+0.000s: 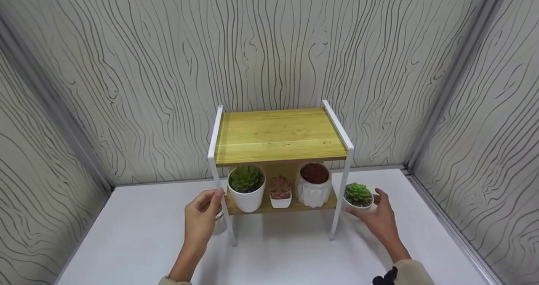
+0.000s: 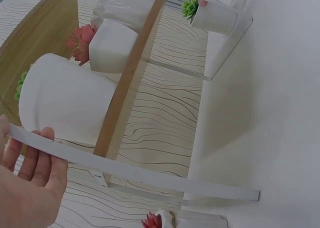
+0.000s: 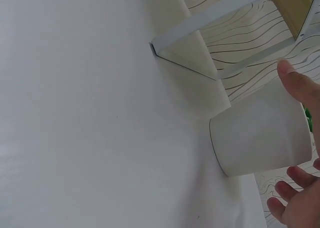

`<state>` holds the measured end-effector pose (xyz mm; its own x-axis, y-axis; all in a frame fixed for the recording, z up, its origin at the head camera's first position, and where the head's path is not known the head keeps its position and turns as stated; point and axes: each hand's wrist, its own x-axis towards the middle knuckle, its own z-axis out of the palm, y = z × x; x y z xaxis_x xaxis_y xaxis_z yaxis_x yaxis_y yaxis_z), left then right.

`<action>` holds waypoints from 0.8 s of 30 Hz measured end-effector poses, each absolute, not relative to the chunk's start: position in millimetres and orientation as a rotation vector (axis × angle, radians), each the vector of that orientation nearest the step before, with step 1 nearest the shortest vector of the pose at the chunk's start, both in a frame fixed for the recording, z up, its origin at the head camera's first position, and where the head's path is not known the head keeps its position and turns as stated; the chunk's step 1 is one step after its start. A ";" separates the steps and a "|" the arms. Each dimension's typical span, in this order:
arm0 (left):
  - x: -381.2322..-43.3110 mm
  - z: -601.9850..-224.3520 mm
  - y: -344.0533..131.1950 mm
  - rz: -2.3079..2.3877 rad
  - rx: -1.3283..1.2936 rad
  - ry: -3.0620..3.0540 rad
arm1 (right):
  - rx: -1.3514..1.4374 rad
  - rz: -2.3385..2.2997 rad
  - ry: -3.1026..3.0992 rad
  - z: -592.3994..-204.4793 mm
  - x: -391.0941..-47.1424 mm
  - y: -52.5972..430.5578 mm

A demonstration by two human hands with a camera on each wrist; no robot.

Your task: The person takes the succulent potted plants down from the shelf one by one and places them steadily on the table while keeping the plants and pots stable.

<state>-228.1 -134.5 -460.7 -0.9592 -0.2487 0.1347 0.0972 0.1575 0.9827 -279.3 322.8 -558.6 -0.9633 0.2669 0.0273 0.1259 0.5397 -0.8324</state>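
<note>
The right hand (image 1: 381, 215) held a smooth, round white pot (image 3: 260, 133) with a green rosette succulent (image 1: 358, 192), the thumb on the pot's near side and the fingers curved about the opposite side. This pot sat within the hand's span, to the left of the palm, just outside the right front leg of a two-tier shelf (image 1: 278, 133) with yellowish wood-grain boards and slim white legs. It lay toward the far right corner of the white table (image 1: 139, 234); whether its base touched the tabletop could not be told.

The left hand (image 1: 202, 211) gripped the shelf's left front leg (image 1: 229, 230), thumb on one side and fingers on the other. Just outside that leg, below the hand, a small white pot with a red succulent (image 2: 192, 220) stood on the table, partly hidden in the head view.

Along the front edge of the lower board (image 1: 294, 205) stood three pots: at the left end, a large round white pot with a green succulent (image 1: 248, 201); mid-edge, a small square white pot with a pinkish succulent (image 1: 281, 203); at the right end, a faceted white pot with a dark red plant (image 1: 315, 192).
</note>
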 end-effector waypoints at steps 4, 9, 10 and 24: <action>-228.6 -461.3 -135.1 -1.877 0.150 -2.170 | -0.337 1.401 -2.601 -557.3 -274.0 324.1; -229.8 -461.7 -135.6 -1.855 0.134 -2.180 | -0.315 1.383 -2.571 -552.2 -266.3 327.2; -229.9 -461.7 -135.4 -1.852 0.134 -2.181 | -0.309 1.379 -2.569 -550.4 -264.7 328.0; -228.4 -460.1 -133.7 -1.853 0.158 -2.184 | -0.259 1.354 -2.498 -531.9 -250.6 335.7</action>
<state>-228.4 -133.7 -460.1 -0.9571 -0.2563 0.1350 0.0915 0.1747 0.9804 -250.6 335.7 -531.9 -0.9426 0.2905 0.1646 0.0208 0.5430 -0.8395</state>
